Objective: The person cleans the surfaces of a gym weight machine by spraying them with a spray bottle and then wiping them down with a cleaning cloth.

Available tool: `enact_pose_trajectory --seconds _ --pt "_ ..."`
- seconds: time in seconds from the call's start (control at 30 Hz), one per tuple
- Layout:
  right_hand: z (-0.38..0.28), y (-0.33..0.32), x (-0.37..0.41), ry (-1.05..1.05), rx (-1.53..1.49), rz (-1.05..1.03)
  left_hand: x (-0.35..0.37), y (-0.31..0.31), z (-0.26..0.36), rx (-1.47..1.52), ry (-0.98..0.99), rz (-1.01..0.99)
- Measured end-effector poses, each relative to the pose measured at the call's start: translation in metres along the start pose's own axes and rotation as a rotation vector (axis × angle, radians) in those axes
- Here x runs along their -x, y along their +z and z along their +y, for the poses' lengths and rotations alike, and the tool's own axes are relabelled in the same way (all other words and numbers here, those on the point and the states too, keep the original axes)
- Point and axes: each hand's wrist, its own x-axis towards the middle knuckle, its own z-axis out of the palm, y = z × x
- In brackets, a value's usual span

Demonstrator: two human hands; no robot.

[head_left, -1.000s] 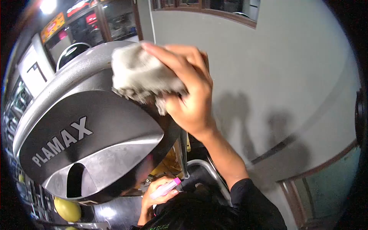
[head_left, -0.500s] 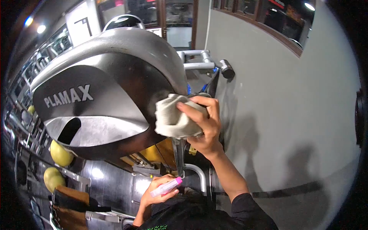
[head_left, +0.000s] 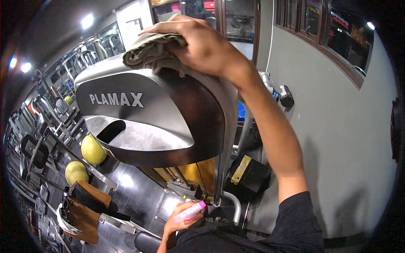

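My right hand [head_left: 206, 46] is closed on a folded grey-green cloth [head_left: 154, 52] and presses it to the top edge of the machine's rounded housing [head_left: 211, 109]. The housing is dark and silver with "PLAMAX" lettering on its front panel. Lower down, close to my body, my left hand [head_left: 179, 219] grips a small clear bottle [head_left: 187, 213] with a pink cap. It is held tilted, below the housing and apart from it.
Grey wall [head_left: 333, 126] with windows runs along the right. A black box [head_left: 249, 177] with a yellow strip sits on the floor by the machine's frame. Yellow balls [head_left: 93, 149], a brown padded bench [head_left: 80, 219] and other gym machines are at left.
My right hand has carried the cloth from the housing's right side up and leftward onto its top. The view has shifted. My left hand still holds the bottle low down.
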Motion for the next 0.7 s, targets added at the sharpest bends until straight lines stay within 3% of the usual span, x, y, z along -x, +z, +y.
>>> enact_pose_trajectory --seconds 0.17,0.37,0.57,0.63,0.7 --pt "0.002 0.009 -0.046 0.167 -0.126 -0.382 -0.009 0.0 0.01 -0.001 -0.019 0.024" --pt "0.026 0.028 -0.068 0.202 0.0 -0.549 -0.01 0.002 0.01 -0.087 -0.046 0.081" --pt "0.037 0.048 -0.079 0.159 0.179 -0.478 -0.008 0.015 0.003 -0.003 -0.122 0.242" --pt "0.038 0.05 -0.075 0.24 0.185 -0.385 0.0 0.021 -0.002 0.051 -0.147 0.32" --pt "0.055 0.063 -0.074 0.242 0.185 -0.373 0.01 0.022 -0.014 -0.259 -0.053 0.362"
